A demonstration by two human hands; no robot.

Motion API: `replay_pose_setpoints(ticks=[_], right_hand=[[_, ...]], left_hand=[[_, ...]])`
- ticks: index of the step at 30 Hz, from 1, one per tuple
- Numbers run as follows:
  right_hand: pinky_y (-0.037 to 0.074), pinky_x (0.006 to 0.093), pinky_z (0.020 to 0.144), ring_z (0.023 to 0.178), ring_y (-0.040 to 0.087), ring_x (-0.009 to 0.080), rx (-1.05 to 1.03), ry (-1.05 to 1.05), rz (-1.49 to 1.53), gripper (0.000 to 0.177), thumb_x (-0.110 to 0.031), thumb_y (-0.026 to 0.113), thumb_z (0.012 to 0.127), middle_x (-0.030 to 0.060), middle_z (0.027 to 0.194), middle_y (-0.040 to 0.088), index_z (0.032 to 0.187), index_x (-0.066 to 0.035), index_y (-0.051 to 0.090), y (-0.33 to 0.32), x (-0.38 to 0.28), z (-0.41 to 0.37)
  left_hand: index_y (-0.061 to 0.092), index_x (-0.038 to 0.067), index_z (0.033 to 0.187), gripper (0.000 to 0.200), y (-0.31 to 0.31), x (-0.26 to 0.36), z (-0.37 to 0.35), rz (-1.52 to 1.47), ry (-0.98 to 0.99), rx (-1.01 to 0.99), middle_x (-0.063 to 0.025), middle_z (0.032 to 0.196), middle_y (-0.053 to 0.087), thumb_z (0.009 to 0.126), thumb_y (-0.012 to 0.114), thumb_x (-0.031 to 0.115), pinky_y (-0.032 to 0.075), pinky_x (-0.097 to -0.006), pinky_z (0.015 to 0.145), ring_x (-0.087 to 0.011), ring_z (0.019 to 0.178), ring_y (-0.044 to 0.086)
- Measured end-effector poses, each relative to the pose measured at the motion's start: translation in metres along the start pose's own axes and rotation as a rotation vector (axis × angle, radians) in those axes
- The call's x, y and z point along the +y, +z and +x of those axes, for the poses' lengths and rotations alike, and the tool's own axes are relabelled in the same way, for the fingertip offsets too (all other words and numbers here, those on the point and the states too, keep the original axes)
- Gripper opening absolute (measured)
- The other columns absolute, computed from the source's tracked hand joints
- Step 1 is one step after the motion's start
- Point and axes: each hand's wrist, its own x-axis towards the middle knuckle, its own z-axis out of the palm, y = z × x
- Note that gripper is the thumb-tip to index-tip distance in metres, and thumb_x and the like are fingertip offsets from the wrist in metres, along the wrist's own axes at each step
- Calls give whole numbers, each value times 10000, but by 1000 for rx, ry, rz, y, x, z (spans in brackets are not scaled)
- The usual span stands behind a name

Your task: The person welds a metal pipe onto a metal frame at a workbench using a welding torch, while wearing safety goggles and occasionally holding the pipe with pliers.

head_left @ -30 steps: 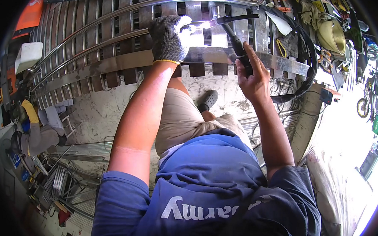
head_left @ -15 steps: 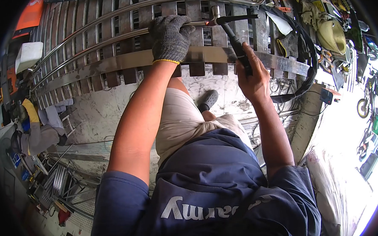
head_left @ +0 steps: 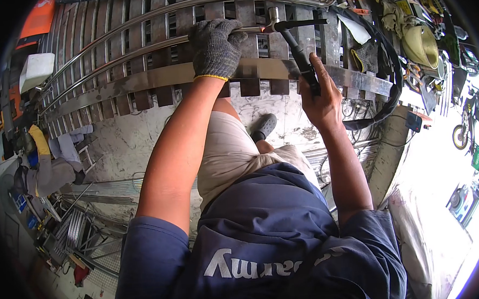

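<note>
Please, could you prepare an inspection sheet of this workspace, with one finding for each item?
Surface: slatted metal bench with a flat bar along its near edge.
Job's things: thin tube meets a short fitting, reddish at the joint; black torch angled towards it.
Clutter: grey glove and gold-coloured container on the right.
Hands: gloved left hand has its grip on the tube; bare right hand has its grip around the torch.
Cables: black cable curves past the bench's right end.
Surroundings: motorbike wheel far right.
</note>
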Motion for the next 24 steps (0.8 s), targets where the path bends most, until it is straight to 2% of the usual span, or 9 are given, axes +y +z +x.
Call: replay_pose_setpoints(ticks=[23,24], right_hand=[[682,522,804,1023,824,457,-22,-33,-39,645,-97,767,1058,244,1273,793,1672,-151,578,0,2,-2],[682,523,801,1021,824,458,-15,-46,-38,646,-103,770,1058,243,1270,793,1672,-152,578,1,3,-2]], left_hand=[[880,153,1119,274,-2,0,0,8,15,-1,-108,1163,844,888,896,299,559,-478,1074,-365,1157,742],[880,154,1116,270,1,-4,2,-61,13,-10,-107,1155,845,888,894,299,554,-483,1071,-363,1147,748]])
